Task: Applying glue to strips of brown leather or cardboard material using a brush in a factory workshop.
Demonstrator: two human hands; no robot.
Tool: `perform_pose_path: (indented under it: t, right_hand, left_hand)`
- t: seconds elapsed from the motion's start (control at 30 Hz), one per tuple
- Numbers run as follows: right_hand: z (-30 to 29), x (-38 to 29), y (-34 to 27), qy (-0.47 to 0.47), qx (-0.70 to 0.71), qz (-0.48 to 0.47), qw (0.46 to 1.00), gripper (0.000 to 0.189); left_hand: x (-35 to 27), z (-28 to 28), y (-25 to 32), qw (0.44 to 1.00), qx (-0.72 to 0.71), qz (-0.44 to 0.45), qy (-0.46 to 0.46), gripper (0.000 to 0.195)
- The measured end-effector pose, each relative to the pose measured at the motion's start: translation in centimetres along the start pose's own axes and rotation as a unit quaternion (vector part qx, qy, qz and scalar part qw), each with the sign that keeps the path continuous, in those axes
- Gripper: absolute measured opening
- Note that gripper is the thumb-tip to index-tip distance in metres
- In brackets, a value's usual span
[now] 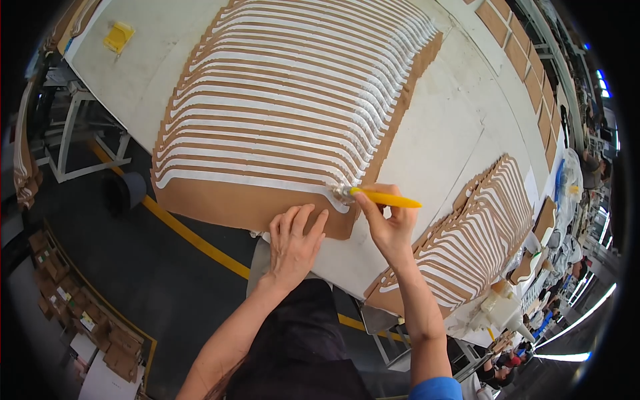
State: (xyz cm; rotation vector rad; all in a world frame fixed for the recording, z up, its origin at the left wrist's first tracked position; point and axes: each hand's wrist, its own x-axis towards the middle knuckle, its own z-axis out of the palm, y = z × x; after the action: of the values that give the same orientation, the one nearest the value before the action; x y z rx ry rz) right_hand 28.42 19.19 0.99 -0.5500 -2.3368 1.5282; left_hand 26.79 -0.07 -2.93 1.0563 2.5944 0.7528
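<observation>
Before me, many brown leather-like panels (215,202) lie overlapped like shingles, each showing a white strip (250,181) along its edge. My right hand (392,225) grips a brush with a yellow handle (392,198). The brush's bristles (339,191) touch the right end of the nearest white strip, where it curves downward. On the nearest panel's brown face rests my left hand (296,245), palm down with fingers spread, holding nothing. Towards the far right ends, the strips look wet or whitish-coated.
A second fan of similar panels (480,235) lies at the right. Beyond it stands a white squeeze bottle (505,310). A yellow block (119,37) sits at the table's (430,150) upper left. On the floor are a dark bucket (131,190) and stacked cardboard boxes (75,305). People are visible far right.
</observation>
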Motion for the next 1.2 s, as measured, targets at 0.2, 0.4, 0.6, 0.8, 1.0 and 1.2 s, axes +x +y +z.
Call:
perform_pose_path:
  t: [0.2,0.4,0.6,0.8,1.0,1.2]
  right_hand:
    - [1.9,1.1,0.6,0.0,-0.011,0.069,0.998,0.01]
    - [2.0,-1.2,0.0,0.039,0.004,0.076,0.996,0.012]
    - [2.1,4.1,-0.5,0.01,0.063,0.064,0.996,0.014]
    - [-3.1,1.0,-1.5,-0.103,-0.094,-0.068,0.988,0.014]
    - [-1.4,0.9,-1.2,-0.153,-0.134,-0.056,0.977,0.021]
    - [-0.6,-1.8,-0.6,0.025,-0.042,0.09,0.995,0.008]
  left_hand:
    - [0.0,0.3,0.2,1.0,-0.002,0.001,-0.003,0.048]
    - [-0.1,0.3,-0.1,1.0,0.0,-0.001,0.006,0.047]
    - [0.0,0.3,0.0,1.0,-0.002,-0.001,0.008,0.047]
    - [0.0,0.2,-0.1,1.0,-0.011,-0.015,0.012,0.045]
    - [0.4,0.6,0.8,0.999,-0.014,-0.025,0.026,0.043]
    - [0.3,0.4,0.3,0.999,-0.023,-0.03,0.018,0.041]
